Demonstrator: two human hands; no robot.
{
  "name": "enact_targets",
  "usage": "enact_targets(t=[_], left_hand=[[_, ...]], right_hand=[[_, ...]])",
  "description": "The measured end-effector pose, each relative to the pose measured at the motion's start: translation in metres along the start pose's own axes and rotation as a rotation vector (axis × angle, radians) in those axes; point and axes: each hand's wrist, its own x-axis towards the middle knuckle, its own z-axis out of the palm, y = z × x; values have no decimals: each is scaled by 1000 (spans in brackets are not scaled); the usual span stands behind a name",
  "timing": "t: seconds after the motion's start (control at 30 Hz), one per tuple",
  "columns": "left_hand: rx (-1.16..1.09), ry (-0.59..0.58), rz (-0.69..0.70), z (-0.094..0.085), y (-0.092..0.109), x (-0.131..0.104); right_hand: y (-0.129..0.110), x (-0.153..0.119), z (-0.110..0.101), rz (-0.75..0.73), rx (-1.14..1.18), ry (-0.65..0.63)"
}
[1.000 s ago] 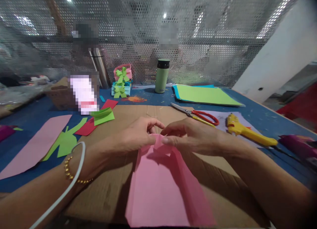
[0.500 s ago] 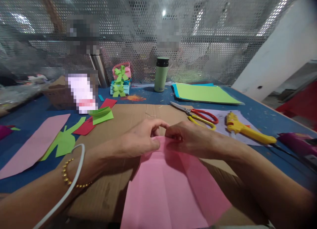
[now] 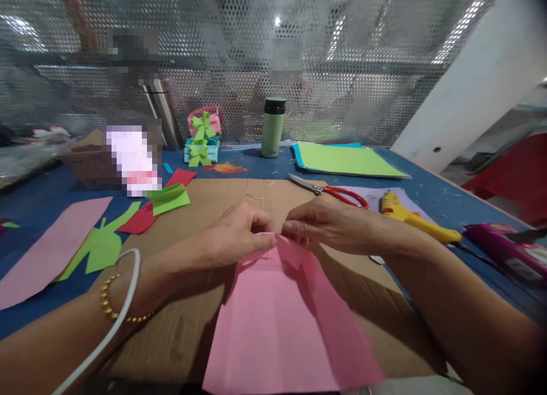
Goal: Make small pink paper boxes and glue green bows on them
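Observation:
A sheet of pink paper (image 3: 273, 326) with fold creases stretches from the front edge of the cardboard up to both hands. My left hand (image 3: 237, 232) pinches its far edge, thumb on top and fingers behind. At the right part of that same edge, my right hand (image 3: 318, 224) is closed on the paper, which is bent up between the two hands. The right fingertips are partly hidden. Under the paper lies a flat piece of brown cardboard (image 3: 205, 201). Just beyond my right hand rest scissors (image 3: 346, 194), one handle covered by that hand.
A yellow glue gun (image 3: 419, 221) lies at right, near a purple tool (image 3: 504, 252). Pink (image 3: 64, 235), green (image 3: 105, 249) and red paper pieces (image 3: 141, 217) lie left. Behind stand a green tumbler (image 3: 272, 130), small paper baskets (image 3: 201, 150) and a paper stack (image 3: 350, 160).
My right hand has drawn slightly apart from the left, lifting the paper's far edge into a bend. It now covers the scissors' yellow handle. The whole view has shifted a little.

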Motion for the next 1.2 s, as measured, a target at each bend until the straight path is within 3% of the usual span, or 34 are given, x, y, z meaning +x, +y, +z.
enact_targets(t=[0.1,0.33,0.6,0.77,1.0,1.2], left_hand=[[9,13,32,1,-5,2],[30,9,9,0,2,-1],[18,-23,17,0,2,-1],[10,-55,23,-3,7,-2],[19,-98,106,-4,-4,0],[-157,-254,-28,-5,1,-15]], right_hand=[[-1,-3,-2,8,66,38],[-9,-6,7,63,-154,24],[-13,-6,17,83,-323,119],[-17,-5,16,82,-328,102],[-17,-3,16,-4,-245,78],[-19,-5,13,45,-255,62]])
